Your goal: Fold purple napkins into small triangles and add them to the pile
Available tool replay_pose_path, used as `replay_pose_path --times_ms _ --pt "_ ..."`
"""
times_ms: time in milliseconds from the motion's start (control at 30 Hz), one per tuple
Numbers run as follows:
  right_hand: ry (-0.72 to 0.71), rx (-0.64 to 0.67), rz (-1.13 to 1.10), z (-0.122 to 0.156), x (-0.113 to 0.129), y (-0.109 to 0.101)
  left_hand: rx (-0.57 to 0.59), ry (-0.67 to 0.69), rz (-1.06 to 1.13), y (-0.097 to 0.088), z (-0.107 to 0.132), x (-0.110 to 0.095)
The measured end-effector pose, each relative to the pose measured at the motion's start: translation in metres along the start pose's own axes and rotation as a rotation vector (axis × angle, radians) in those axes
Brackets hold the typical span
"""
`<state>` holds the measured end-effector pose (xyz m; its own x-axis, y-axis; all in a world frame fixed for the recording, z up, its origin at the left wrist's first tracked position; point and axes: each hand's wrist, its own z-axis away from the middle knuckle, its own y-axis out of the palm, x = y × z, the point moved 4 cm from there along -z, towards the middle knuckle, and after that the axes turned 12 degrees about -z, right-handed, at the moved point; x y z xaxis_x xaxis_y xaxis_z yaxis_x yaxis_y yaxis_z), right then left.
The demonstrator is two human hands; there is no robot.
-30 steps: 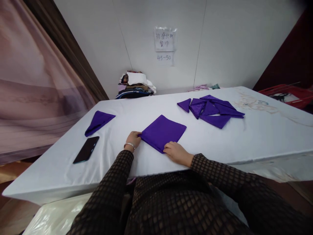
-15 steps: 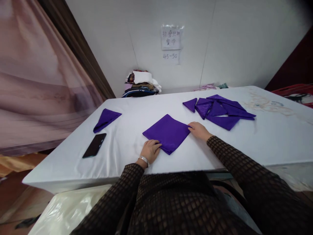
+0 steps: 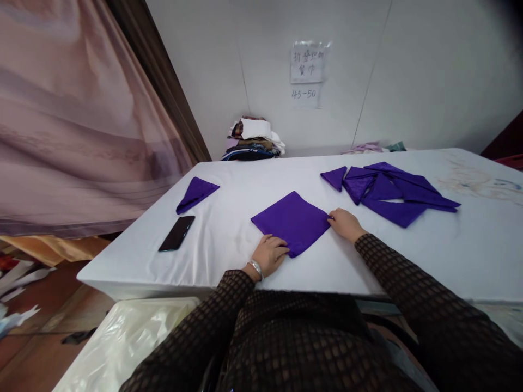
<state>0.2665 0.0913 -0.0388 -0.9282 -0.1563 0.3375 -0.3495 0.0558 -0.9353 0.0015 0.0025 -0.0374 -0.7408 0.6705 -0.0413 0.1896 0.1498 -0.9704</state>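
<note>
A purple cloth napkin (image 3: 292,220), folded to a square and turned like a diamond, lies flat on the white table (image 3: 229,239) in front of me. My left hand (image 3: 269,255) rests with its fingers flat on the napkin's near edge. My right hand (image 3: 345,223) touches the napkin's right corner, its fingers curled at the fabric. A silver bracelet circles my left wrist.
Several folded purple napkins (image 3: 392,188) lie in a heap at the back right. One folded purple napkin (image 3: 196,193) and a black phone (image 3: 177,233) lie at the left. A stack of clothes (image 3: 253,140) sits by the wall. A curtain (image 3: 73,120) hangs left.
My right hand moved from the napkin's near corner to its right corner. My left hand went from the left corner to the near edge. The view shifted left.
</note>
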Motion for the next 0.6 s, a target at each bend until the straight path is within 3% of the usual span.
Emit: replay_pose_path --times_ms 100,200,300,367,433,500,600 --pt "0.074 0.085 -0.088 0.011 0.01 -0.001 0.009 -0.047 -0.065 -0.004 -0.001 0.025" --pt "-0.019 0.197 -0.233 0.036 0.023 0.0 0.018 -0.202 -0.145 -0.014 0.006 0.065" --pt "-0.047 0.141 -0.313 0.056 0.021 -0.006 -0.039 -0.326 -0.179 -0.024 0.016 0.083" --pt "-0.055 0.017 -0.327 0.063 0.013 -0.013 -0.086 -0.28 -0.145 -0.026 0.016 0.07" --pt "-0.162 -0.054 -0.359 0.064 0.009 -0.016 -0.09 -0.146 -0.089 -0.021 0.011 0.042" --pt "-0.346 -0.069 -0.395 0.063 0.011 -0.014 -0.06 -0.029 -0.061 -0.012 0.001 0.014" --pt "-0.537 -0.038 -0.394 0.058 0.019 -0.002 -0.006 -0.008 -0.079 0.001 -0.021 -0.008"
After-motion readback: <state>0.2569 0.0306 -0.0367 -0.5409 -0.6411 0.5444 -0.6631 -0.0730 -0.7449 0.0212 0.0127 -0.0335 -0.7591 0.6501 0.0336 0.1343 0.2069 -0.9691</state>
